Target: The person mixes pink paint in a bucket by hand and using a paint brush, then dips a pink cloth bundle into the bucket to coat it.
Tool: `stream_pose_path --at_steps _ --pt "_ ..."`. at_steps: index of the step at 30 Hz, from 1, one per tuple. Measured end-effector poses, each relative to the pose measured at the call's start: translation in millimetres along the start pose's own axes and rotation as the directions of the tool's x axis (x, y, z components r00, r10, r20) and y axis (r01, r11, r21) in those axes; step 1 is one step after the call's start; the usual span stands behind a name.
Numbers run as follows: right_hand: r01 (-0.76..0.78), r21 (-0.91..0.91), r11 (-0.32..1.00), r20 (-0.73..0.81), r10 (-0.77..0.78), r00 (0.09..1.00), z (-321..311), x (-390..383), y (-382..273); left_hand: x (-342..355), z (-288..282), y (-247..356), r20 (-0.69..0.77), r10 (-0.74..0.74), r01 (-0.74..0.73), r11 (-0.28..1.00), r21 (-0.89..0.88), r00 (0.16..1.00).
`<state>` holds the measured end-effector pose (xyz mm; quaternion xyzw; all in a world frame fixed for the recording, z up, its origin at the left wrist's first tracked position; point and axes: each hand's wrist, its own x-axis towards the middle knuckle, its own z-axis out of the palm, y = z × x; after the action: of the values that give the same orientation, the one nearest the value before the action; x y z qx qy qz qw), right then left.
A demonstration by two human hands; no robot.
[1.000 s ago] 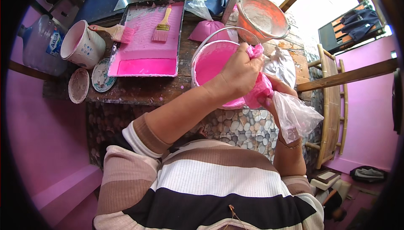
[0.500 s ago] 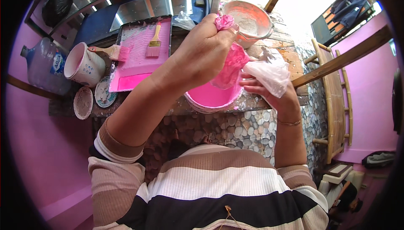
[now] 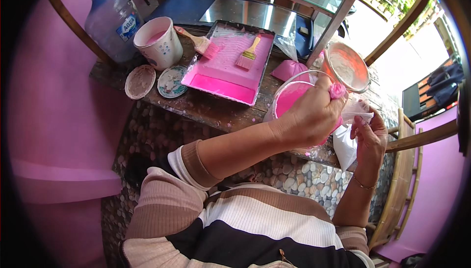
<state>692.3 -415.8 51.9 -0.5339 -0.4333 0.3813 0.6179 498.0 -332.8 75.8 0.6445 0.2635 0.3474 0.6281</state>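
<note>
My left hand point(image 3: 311, 116) is closed around a pink-stained plastic bag point(image 3: 337, 90), whose crumpled end pokes out above the fist. The rest of that bag is mostly hidden behind the hand. With its fingertips, my right hand point(image 3: 370, 138) pinches the thin top of a clear plastic bag; a white-filled bag point(image 3: 345, 148) hangs just below, beside the table edge. Left of and partly behind my left hand stands a bucket of pink paint point(image 3: 289, 96) with a raised wire handle. A second pink bag point(image 3: 290, 70) lies behind that bucket.
A paint tray point(image 3: 223, 91) holds pink paint and two brushes point(image 3: 248, 54). To its left are a white paint pail point(image 3: 159, 47), two round lids point(image 3: 140, 81) and a large water bottle point(image 3: 115, 25). An orange bucket point(image 3: 347, 67) stands behind my hands. Wooden posts rise at both sides.
My view has swung left. Both hands have shifted right of the paint bucket with the pink bag. My right fingers, spread under the white bag before, now pinch plastic, and the white bag hangs lower.
</note>
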Motion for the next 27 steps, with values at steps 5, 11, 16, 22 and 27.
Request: stream_pose_path --at_steps 5,11,16,22,27 --pt "0.322 -0.149 0.935 0.114 -0.307 0.945 66 3 -29 -26 -15 5 0.101 0.111 -0.099 0.987 -0.124 0.989" --pt "0.165 0.306 0.938 0.413 -0.287 0.864 156 -5 -57 -48 -67 1 -0.113 0.339 -0.357 0.894 -0.269 0.934" --pt "0.022 0.218 0.976 0.562 -0.144 0.815 209 2 -35 -105 -143 -3 -0.49 0.22 -0.275 0.961 -0.042 0.844" --pt "-0.192 0.055 0.98 0.42 0.152 0.895 225 13 38 -194 -266 -25 -0.758 0.173 -0.234 0.972 0.027 0.629" --pt "-0.388 -0.156 0.908 0.381 0.418 0.825 253 5 97 -275 -352 -24 -0.884 0.102 -0.198 0.98 0.011 0.456"
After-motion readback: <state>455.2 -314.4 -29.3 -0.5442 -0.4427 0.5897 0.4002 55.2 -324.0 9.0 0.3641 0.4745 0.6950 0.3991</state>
